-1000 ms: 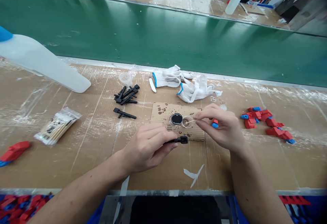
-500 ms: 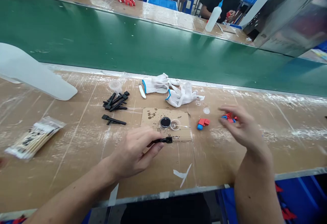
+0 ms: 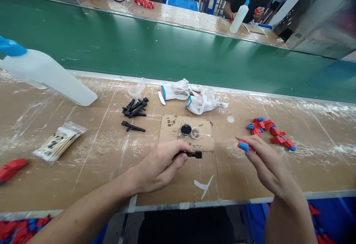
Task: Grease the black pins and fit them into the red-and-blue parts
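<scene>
My left hand [image 3: 162, 166] is closed around a black plastic part [image 3: 196, 155] with a square end, over the front edge of a stained cardboard piece [image 3: 169, 134]. Between the fingertips of my right hand [image 3: 267, 162] is a small red-and-blue plastic piece [image 3: 244, 146], raised right of the cardboard. Several similar red-and-blue pieces [image 3: 276, 139] lie beyond that hand. On the cardboard sit a small round cup of dark liquid [image 3: 186, 130] and a clear cup [image 3: 196, 133] with a cotton swab [image 3: 205, 135] across it. More black parts [image 3: 135, 108] form a pile at left.
White gloves [image 3: 204, 102] lie behind the cardboard. At left are a bag of cotton swabs [image 3: 59, 142], a large white bottle [image 3: 61, 75] and a red piece [image 3: 12, 170]. A green belt [image 3: 155, 49] crosses behind; people sit beyond it. Bins of red-and-blue parts [image 3: 22, 231] stand below the front edge.
My right hand has taken up the red-and-blue piece that lay right of the cardboard, moving away from the pile behind it. My left hand keeps the black part. The camera view has shifted left.
</scene>
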Demonstrator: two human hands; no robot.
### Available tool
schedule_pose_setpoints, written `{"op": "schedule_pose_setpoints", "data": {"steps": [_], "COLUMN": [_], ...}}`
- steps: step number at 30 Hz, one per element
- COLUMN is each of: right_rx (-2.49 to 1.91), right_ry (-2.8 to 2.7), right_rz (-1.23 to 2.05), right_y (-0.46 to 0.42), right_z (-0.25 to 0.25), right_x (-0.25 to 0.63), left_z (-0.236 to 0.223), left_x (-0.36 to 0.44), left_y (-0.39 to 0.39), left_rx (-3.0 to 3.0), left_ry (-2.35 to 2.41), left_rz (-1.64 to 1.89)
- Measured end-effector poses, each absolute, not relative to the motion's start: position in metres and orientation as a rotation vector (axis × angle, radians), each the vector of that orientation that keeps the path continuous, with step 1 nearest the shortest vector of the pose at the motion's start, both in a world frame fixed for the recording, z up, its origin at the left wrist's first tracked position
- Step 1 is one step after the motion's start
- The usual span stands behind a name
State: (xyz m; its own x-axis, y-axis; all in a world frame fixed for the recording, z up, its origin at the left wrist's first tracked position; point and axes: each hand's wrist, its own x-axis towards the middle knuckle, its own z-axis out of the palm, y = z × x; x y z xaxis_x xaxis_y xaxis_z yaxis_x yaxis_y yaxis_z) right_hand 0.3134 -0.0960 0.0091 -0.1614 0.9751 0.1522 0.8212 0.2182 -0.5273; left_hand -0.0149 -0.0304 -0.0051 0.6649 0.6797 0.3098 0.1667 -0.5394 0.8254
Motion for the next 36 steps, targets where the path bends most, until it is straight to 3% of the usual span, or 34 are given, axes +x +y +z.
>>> {"op": "schedule_pose_setpoints", "data": {"steps": [9, 16, 25, 36], "right_rx": [-1.367, -1.389, -1.525, -1.684], "right_ry": [-1.832, -1.479, -1.379, -1.503], "right_rz": [0.673, 0.826, 1.087, 1.011], "right_y": [-0.138, -0.136, -0.121, -0.113], "right_z": [0.007, -0.013, 0.002, 0.008], "right_x": [0.269, 0.239, 0.204, 0.197], "left_z": [-0.003, -0.005, -0.006, -0.009], "left_x": [-0.013, -0.012, -0.004, -0.006], "left_y": [-0.039, -0.043, -0.048, -0.051], "left_rx": [2.039, 2.045, 1.976, 2.084], "left_ry": [0.564, 0.583, 0.637, 0.576], "left_rz": [0.742, 0.674, 0.592, 0.629]}}
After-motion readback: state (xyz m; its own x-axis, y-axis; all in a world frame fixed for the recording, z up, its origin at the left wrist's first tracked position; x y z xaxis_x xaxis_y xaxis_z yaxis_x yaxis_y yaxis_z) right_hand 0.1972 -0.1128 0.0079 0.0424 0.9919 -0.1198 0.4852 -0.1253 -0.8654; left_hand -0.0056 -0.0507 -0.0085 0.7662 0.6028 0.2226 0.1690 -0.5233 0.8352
